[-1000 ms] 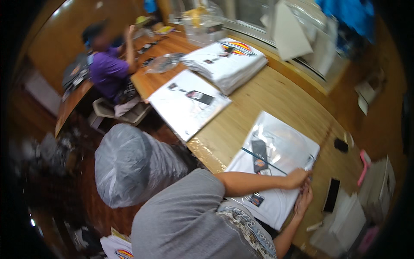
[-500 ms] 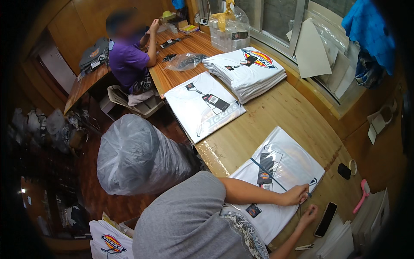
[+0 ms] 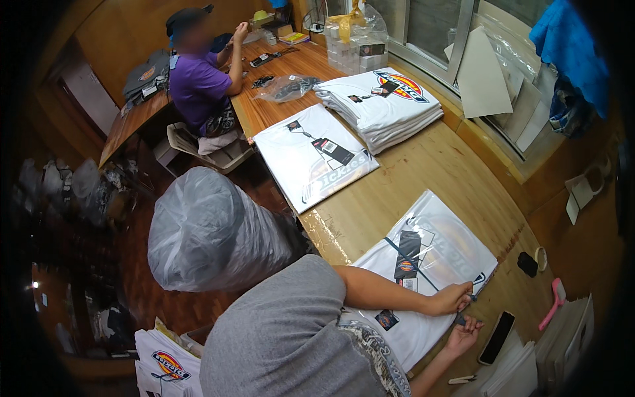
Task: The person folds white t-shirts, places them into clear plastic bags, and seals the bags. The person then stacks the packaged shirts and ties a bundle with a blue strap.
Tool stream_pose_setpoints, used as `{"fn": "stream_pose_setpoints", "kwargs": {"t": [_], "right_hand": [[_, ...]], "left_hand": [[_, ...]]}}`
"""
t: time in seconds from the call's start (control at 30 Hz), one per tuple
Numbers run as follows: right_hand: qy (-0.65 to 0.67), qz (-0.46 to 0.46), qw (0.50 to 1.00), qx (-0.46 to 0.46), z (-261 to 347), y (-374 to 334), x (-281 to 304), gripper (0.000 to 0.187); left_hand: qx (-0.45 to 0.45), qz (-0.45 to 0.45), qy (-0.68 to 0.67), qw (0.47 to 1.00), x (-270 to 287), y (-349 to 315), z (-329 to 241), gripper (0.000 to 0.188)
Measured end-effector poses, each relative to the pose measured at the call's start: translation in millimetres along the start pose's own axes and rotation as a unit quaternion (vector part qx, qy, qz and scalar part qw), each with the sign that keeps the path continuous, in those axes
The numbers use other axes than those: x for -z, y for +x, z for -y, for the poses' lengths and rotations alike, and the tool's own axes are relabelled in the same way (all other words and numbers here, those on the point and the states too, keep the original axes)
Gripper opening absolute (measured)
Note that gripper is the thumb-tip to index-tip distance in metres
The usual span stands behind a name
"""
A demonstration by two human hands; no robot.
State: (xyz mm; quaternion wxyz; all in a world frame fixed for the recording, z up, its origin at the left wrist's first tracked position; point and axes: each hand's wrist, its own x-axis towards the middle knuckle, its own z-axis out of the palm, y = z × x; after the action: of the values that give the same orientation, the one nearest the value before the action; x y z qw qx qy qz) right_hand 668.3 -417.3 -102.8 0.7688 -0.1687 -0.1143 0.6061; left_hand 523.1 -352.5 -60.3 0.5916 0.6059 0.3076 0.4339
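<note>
A folded white T-shirt in a clear plastic bag (image 3: 450, 231) lies in front of me. A thin dark cord (image 3: 411, 262) runs slantwise over it, beside a black hang tag (image 3: 409, 248). My left hand (image 3: 452, 300) rests at the shirt's near right edge, its fingers closed on the cord's end. Just below, my right hand (image 3: 465, 335) pinches a small dark piece at its fingertips; its exact kind is too small to make out. Under my left forearm the white shirt fabric shows a small black label (image 3: 386, 320).
Another bagged white shirt (image 3: 331, 178) and a stack of white shirts (image 3: 390, 126) lie farther along the table. A black phone (image 3: 497, 337), pink-handled tool (image 3: 553, 303) and tweezers (image 3: 462, 380) are at right. A stuffed plastic sack (image 3: 218, 231) stands left. A person in purple (image 3: 202, 89) sits beyond.
My right hand has come slightly closer to my left, and a dark piece now shows at its fingertips. The left hand stays on the cord. The seated person's head has lifted slightly.
</note>
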Motion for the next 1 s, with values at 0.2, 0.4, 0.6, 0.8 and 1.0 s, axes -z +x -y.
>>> {"fn": "stream_pose_setpoints", "kwargs": {"t": [0.2, 0.4, 0.6, 0.8, 1.0], "right_hand": [[-0.147, -0.122, 0.982, 0.008, -1, 23, 9, 0.027], [-0.623, 0.053, 0.776, 0.083, -5, -4, -20, 0.023], [-0.67, 0.052, 0.739, 0.048, 0, -19, -25, 0.022], [-0.695, 0.038, 0.706, 0.128, -18, -5, -8, 0.019], [-0.65, -0.011, 0.748, 0.137, -21, -3, -7, 0.012]], "left_hand": [[0.019, -0.021, -0.048, 0.998, 0, -7, -6, 0.006], [-0.061, -0.005, 0.087, 0.994, -12, -12, -3, 0.008], [-0.239, -0.059, 0.197, 0.949, -13, 1, -3, 0.017], [-0.231, 0.083, 0.257, 0.935, -10, 16, 0, 0.01], [-0.103, 0.088, 0.371, 0.919, -1, 25, -25, 0.026]]}}
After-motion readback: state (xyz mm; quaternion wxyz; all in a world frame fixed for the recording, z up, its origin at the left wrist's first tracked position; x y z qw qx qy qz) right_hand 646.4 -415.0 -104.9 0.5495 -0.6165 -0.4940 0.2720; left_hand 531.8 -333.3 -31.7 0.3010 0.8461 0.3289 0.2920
